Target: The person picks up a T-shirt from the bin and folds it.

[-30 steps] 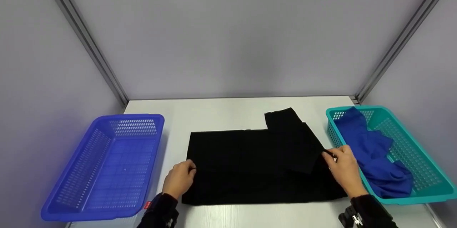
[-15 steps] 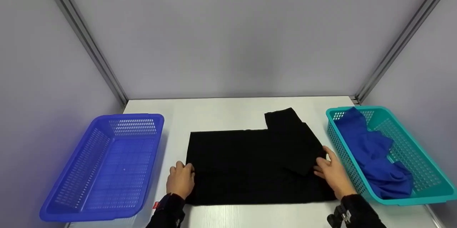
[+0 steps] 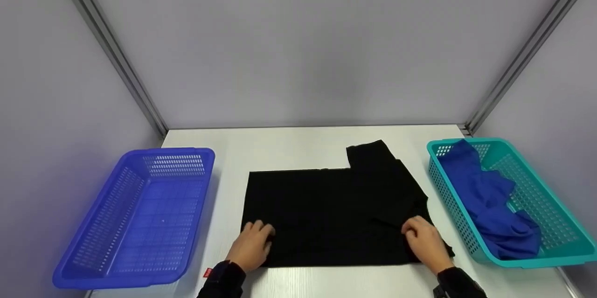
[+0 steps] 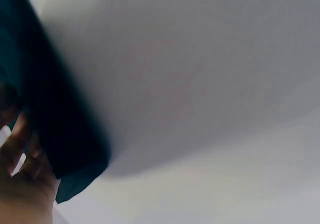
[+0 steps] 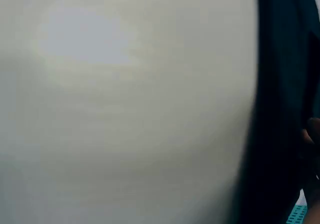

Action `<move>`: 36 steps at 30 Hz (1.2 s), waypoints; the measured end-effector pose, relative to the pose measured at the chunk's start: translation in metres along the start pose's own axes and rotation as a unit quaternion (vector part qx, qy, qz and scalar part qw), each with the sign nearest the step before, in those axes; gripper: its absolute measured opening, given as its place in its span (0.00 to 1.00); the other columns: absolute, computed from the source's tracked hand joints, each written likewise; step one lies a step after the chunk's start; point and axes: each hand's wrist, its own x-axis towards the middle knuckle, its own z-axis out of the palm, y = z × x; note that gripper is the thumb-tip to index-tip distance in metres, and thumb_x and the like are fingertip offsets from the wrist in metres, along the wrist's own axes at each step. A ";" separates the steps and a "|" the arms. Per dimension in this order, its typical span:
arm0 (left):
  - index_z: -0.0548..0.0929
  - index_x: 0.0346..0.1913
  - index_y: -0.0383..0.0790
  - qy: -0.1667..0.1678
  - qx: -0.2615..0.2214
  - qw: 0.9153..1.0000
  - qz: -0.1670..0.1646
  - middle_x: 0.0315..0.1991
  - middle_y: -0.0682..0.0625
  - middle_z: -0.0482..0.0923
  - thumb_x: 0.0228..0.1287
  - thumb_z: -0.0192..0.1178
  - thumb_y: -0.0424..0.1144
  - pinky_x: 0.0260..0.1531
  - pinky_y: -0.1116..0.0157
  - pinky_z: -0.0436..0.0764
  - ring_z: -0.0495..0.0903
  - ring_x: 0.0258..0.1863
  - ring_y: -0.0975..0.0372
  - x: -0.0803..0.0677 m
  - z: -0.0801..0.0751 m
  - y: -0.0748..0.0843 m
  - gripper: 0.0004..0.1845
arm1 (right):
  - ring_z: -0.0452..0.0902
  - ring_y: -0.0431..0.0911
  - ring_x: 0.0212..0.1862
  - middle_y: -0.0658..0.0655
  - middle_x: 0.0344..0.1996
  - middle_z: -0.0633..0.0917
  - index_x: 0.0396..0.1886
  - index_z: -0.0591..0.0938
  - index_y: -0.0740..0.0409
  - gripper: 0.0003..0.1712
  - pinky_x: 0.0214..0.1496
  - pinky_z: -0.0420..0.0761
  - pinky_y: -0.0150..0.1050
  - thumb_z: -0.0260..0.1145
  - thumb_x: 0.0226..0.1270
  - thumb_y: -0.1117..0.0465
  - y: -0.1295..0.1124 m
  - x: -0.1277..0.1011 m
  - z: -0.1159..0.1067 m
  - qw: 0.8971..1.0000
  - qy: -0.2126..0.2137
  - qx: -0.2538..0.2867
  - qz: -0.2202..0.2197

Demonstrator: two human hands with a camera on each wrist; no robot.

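A black shirt (image 3: 317, 204) lies folded on the white table, one short sleeve (image 3: 368, 154) sticking out past its far edge. At its near left part, my left hand (image 3: 252, 244) pinches the fabric with bent fingers. My right hand (image 3: 424, 242) holds the cloth near the right end, its fingers curled in and the fabric creased around them. The fingertips of both hands are largely hidden in the head view. In the left wrist view, bent fingers (image 4: 20, 144) lie against the dark cloth (image 4: 55, 108). The right wrist view catches little of the right hand beside the cloth (image 5: 275, 134).
A blue plastic basket (image 3: 210, 167) stands to the left with nothing in it. On the right, a teal basket (image 3: 557, 209) holds a crumpled blue cloth (image 3: 485, 195). Grey panels (image 3: 317, 46) enclose the table (image 3: 280, 149) at the back and sides.
Both hands have moved inward over the black shirt, the left one rightward and the right one leftward and nearer. The right hand let go of the shirt's right edge and took hold lower down.
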 end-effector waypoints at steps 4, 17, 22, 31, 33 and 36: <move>0.81 0.47 0.44 -0.017 -0.029 0.999 -0.010 0.39 0.51 0.72 0.64 0.67 0.31 0.37 0.54 0.75 0.70 0.37 0.56 -0.004 -0.002 0.001 0.11 | 0.73 0.51 0.50 0.53 0.44 0.78 0.35 0.83 0.53 0.11 0.51 0.76 0.52 0.62 0.65 0.73 0.005 -0.001 0.011 0.996 -0.027 -0.068 -0.051; 0.80 0.49 0.43 -0.037 -0.054 0.997 -0.027 0.40 0.49 0.72 0.63 0.67 0.30 0.38 0.53 0.74 0.70 0.38 0.55 -0.002 -0.004 0.000 0.14 | 0.68 0.54 0.49 0.61 0.76 0.67 0.76 0.70 0.52 0.39 0.42 0.68 0.47 0.66 0.65 0.68 0.006 0.007 0.014 0.983 -0.049 -0.158 -0.085; 0.81 0.51 0.42 -0.013 -0.028 0.999 -0.037 0.44 0.47 0.72 0.65 0.66 0.30 0.37 0.53 0.78 0.73 0.40 0.53 0.005 -0.005 0.000 0.12 | 0.70 0.58 0.53 0.64 0.70 0.74 0.71 0.75 0.58 0.31 0.43 0.70 0.51 0.67 0.68 0.66 0.002 0.011 0.014 0.978 -0.040 -0.180 -0.102; 0.76 0.68 0.35 0.004 0.043 0.999 -0.008 0.71 0.37 0.70 0.65 0.69 0.34 0.65 0.42 0.71 0.66 0.71 0.36 0.015 -0.005 -0.004 0.28 | 0.61 0.71 0.73 0.68 0.69 0.73 0.65 0.76 0.67 0.24 0.69 0.59 0.73 0.65 0.70 0.69 0.002 0.023 0.020 0.972 0.013 -0.166 -0.168; 0.74 0.70 0.35 -0.018 0.039 0.999 -0.017 0.70 0.37 0.70 0.66 0.68 0.35 0.65 0.41 0.72 0.67 0.70 0.36 0.016 -0.008 -0.003 0.30 | 0.60 0.72 0.73 0.69 0.71 0.72 0.68 0.73 0.67 0.26 0.69 0.53 0.77 0.64 0.71 0.69 0.001 0.024 0.020 0.977 -0.007 -0.152 -0.148; 0.73 0.71 0.37 -0.024 0.055 0.998 -0.027 0.67 0.38 0.74 0.65 0.70 0.38 0.58 0.42 0.76 0.73 0.65 0.39 0.018 -0.010 0.000 0.33 | 0.64 0.73 0.70 0.68 0.68 0.74 0.74 0.68 0.64 0.35 0.66 0.48 0.82 0.66 0.69 0.68 -0.004 0.026 0.017 0.980 -0.027 -0.154 -0.120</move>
